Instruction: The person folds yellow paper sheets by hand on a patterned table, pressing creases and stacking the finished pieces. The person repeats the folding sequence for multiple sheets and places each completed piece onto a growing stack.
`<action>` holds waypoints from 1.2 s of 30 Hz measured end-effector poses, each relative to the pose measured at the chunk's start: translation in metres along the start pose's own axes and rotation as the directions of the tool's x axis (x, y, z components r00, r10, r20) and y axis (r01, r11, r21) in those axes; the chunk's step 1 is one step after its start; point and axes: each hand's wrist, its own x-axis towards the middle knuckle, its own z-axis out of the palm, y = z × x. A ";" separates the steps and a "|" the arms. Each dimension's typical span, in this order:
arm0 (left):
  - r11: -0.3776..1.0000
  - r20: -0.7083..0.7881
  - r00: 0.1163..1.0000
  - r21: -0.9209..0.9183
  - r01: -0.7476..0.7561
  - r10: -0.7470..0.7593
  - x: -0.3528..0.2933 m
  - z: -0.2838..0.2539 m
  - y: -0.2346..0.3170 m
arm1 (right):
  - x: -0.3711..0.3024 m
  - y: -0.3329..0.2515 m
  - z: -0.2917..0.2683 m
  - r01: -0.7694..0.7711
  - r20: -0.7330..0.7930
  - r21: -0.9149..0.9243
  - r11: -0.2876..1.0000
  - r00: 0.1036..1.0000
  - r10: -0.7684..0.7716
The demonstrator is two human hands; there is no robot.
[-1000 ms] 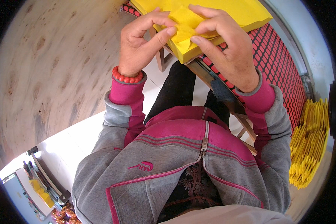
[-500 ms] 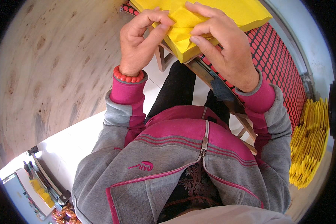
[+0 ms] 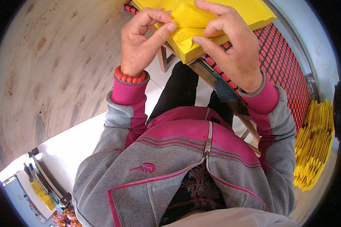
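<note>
A folded sheet of yellow paper (image 3: 191, 17) lies on top of a thick stack of yellow paper (image 3: 185, 56) at the top of the view. My left hand (image 3: 142, 41), with a red bead bracelet (image 3: 129, 77) at its wrist, pinches the sheet's left edge between thumb and forefinger. Over the right side of the fold is my right hand (image 3: 236, 49), its fingers spread apart. The right thumb tip rests by the near edge of the paper, and the forefinger is a little above it. The far fingertips are close to the upper picture edge.
The stack rests on a surface covered with red-and-black patterned cloth (image 3: 282, 64) over a wooden frame. A large plywood board (image 3: 53, 72) fills the left side. Many folded yellow papers (image 3: 312, 151) stand bundled at the right. A shelf with yellow items (image 3: 41, 195) is at lower left.
My right hand has shifted slightly right, and its fingers have spread from the fold. The upper flap of the sheet shows more now. My left hand has hardly moved.
</note>
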 end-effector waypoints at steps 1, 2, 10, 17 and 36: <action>0.999 -0.024 1.000 -0.034 0.016 -0.017 0.000 0.002 0.001 | 0.000 0.001 -0.001 0.015 0.020 -0.023 1.000 1.000 -0.015; 0.999 -0.024 1.000 -0.036 0.004 -0.005 0.000 0.004 0.001 | 0.001 0.001 -0.001 0.031 0.040 -0.047 0.998 0.999 -0.029; 0.998 -0.020 0.998 -0.009 -0.057 0.057 0.000 0.002 -0.001 | 0.002 0.007 0.006 0.130 0.017 -0.001 0.991 0.991 -0.130; 0.990 0.125 0.984 0.043 -0.137 0.131 0.002 -0.011 -0.001 | 0.001 0.002 0.004 0.012 0.054 0.017 1.000 0.998 -0.013; 0.971 0.162 0.973 0.146 -0.189 0.165 0.004 -0.011 -0.005 | 0.001 0.004 0.006 0.021 0.007 0.064 0.998 1.000 -0.022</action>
